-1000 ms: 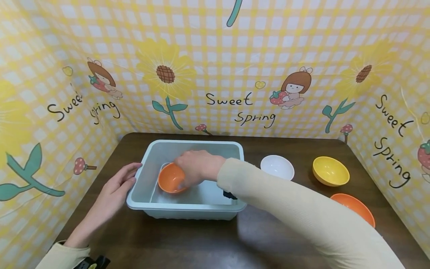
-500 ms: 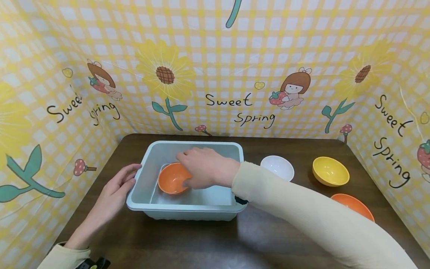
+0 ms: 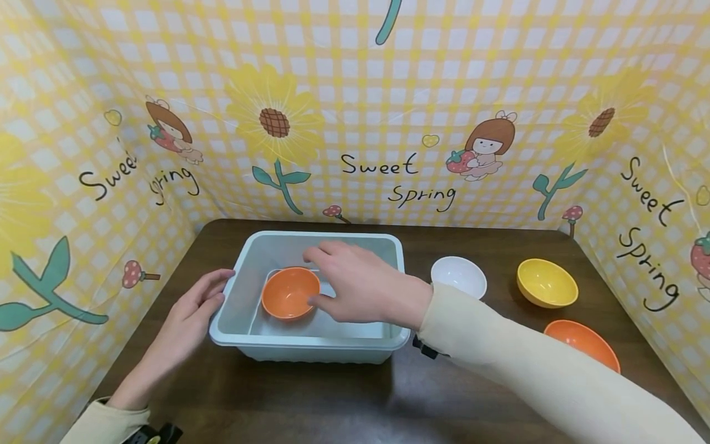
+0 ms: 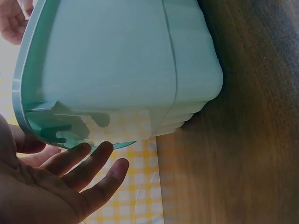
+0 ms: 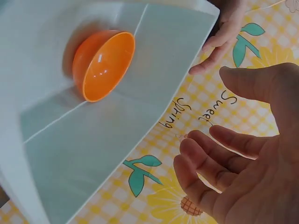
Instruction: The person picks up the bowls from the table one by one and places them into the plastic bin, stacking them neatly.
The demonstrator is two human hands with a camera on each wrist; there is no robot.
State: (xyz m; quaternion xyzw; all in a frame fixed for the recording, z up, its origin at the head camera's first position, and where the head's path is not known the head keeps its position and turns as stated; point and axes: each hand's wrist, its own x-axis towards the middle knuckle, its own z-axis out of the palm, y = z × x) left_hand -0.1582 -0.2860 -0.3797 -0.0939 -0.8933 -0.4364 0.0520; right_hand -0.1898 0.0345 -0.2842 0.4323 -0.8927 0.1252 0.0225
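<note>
An orange bowl (image 3: pixel 290 292) sits upright on the floor of a pale green tub (image 3: pixel 244 330), toward its left half; the right wrist view shows the bowl (image 5: pixel 103 64) alone on the tub's bottom. The right hand (image 3: pixel 363 283) hovers over the tub just right of the bowl, its grip spread, fingers loose and holding nothing; whether the thumb touches the bowl's rim I cannot tell. In the right wrist view the right hand (image 5: pixel 254 158) shows an open palm with fingers apart. The left hand (image 3: pixel 188 311) rests flat against the tub's left rim, fingers straight; the left wrist view shows these fingers (image 4: pixel 84 163) extended just beside the tub's corner (image 4: pixel 117 70). The tub stands on a dark wooden surface (image 3: pixel 310 401). To its right on the surface lie a white bowl (image 3: pixel 458 277), a yellow bowl (image 3: pixel 546 283) and a second orange bowl (image 3: pixel 582 342), each apart from the others.
</note>
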